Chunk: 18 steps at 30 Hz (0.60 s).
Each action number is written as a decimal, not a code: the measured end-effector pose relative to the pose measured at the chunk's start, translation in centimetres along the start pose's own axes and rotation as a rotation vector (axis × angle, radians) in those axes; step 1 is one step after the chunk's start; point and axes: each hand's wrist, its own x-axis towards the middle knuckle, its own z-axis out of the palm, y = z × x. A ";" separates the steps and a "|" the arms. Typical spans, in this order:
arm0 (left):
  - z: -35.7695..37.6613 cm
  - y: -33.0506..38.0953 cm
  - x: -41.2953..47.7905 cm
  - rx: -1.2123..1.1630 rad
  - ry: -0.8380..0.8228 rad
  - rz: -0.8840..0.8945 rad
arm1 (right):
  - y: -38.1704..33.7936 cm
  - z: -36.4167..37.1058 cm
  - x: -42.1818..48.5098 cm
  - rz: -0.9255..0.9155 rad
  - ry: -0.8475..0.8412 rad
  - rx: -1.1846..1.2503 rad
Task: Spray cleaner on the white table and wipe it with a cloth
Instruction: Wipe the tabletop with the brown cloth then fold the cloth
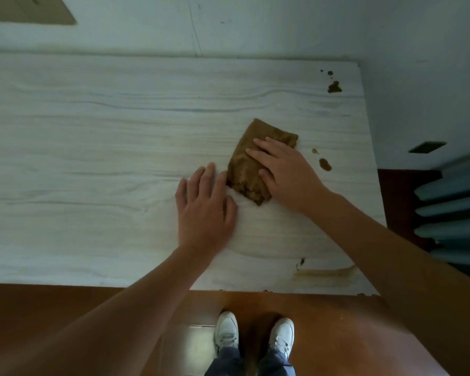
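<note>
Brown cloth (255, 161) lies folded on the white table (92, 131), right hand (285, 172) flat on top, fingers spread, pinning rather than gripping; left hand (204, 207) open just beside the cloth; sweep toward the brown drips (324, 164) near the cloth, pressing evenly.

Setting: likely a home room, not certain. Evidence: white wood-grain surface (106, 131) against a plain pale wall (255, 23); glossy red-brown wooden floor (337, 335); ribbed radiator (451, 213) at right by the wall; brown stains (334, 87) on the surface. Person stands in white sneakers (227, 332).
</note>
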 end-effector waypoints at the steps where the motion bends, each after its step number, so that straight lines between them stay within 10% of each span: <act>1: 0.0 0.0 0.0 0.005 -0.006 0.002 | 0.1 0.0 1.1 0.031 -0.004 0.001; 8: 0.2 0.0 0.0 0.008 -0.029 0.005 | 0.3 -0.6 9.5 0.249 0.056 0.016; 18: 0.3 -0.1 0.2 0.029 -0.035 0.000 | 0.2 0.1 12.6 -0.104 -0.033 0.009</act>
